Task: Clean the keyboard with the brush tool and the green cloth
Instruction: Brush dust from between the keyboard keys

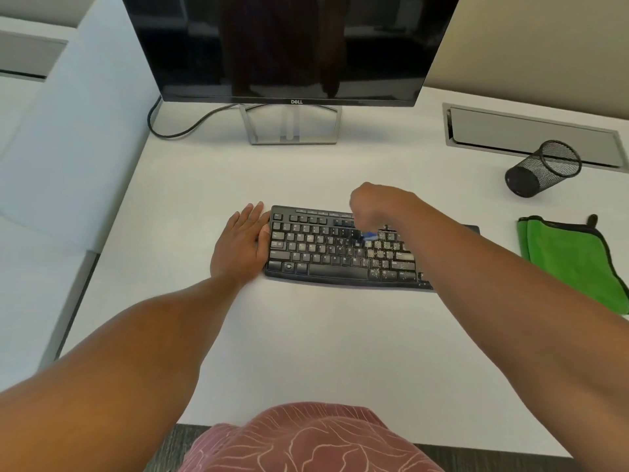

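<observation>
At the far left, a pale partition panel point(78, 137) is standing along the edge of the white desk point(306, 352). A black cable point(177, 129) is looping across the desk toward the dark monitor point(289, 46), which is sitting on its silver stand point(291, 126) at the back.

The left hand point(241, 241) is lying flat on the desk with its fingers straight and released, its thumb side pressing against the left end of the keyboard point(326, 264). The black keyboard is lying in the middle of the desk, in front of the monitor, with pale crumbs speckling the keys on its right half.

The right hand point(377, 207) is hovering over the upper middle rows of the keyboard, fingers clenched around the brush tool point(366, 236), whose blue tip is showing just below the fist and touching the keys; motion blur is hiding the details of the grip.

Further right, the green cloth point(575, 264) is lying folded on the desk, well apart from the keyboard. Behind it a black mesh pen cup point(541, 170) is lying tipped on its side, just in front of a grey cable hatch point(531, 134) set into the desk
</observation>
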A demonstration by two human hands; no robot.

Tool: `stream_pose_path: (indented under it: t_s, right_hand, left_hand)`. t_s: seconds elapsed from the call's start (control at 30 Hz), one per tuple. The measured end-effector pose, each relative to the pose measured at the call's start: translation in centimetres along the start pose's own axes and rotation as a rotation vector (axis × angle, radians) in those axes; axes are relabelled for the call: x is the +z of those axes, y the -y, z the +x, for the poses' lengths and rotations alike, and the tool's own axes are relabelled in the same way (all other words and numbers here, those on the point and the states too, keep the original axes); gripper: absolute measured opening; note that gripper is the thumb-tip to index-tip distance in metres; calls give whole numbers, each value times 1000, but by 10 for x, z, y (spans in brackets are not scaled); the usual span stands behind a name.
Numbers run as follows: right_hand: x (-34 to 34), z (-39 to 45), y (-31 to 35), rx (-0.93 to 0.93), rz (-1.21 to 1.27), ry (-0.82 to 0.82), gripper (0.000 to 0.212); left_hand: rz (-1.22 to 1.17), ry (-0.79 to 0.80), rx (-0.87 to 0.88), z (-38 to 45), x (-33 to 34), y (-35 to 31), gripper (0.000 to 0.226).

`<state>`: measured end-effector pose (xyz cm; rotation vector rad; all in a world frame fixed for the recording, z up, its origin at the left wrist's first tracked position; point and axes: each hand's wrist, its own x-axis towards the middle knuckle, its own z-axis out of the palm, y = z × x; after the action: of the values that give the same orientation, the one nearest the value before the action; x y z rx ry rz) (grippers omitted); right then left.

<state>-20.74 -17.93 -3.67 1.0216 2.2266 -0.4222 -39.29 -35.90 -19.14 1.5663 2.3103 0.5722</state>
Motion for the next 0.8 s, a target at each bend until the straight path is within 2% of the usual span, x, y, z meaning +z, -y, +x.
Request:
stream_pose_path:
  t_s: [0.07,0.17,0.2,0.37,0.43,0.53,0.63,0.7,0.8]
  right_hand:
    - [-5,0,-2,-16,54,1,16]
    - [-4,3,7,-107,399,-10,11]
    - [0,2,12,-114,443,-26,11]
    - [6,-1,16,3,29,-40,14]
    - [0,-1,15,-48,124,11,6]
    - [-1,0,17,-107,262,-30,16]
    - [7,0,12,-52,107,44,16]
    - [8,0,11,-38,92,70,15]
    - [6,2,16,-132,364,-33,14]
  left_hand:
    - [-1,3,0,0,1,0,53]
    - [1,1,3,0,1,1,53]
    - [2,2,4,1,1,1,53]
    - [0,-1,2,0,1,1,53]
    - [0,-4,6,0,1,1,52]
    - [-6,-5,5,-1,0,0,52]
    - [-7,-7,8,0,0,0,52]
    - [-6,-6,9,0,1,1,52]
    - [-1,-6,6,0,1,1,53]
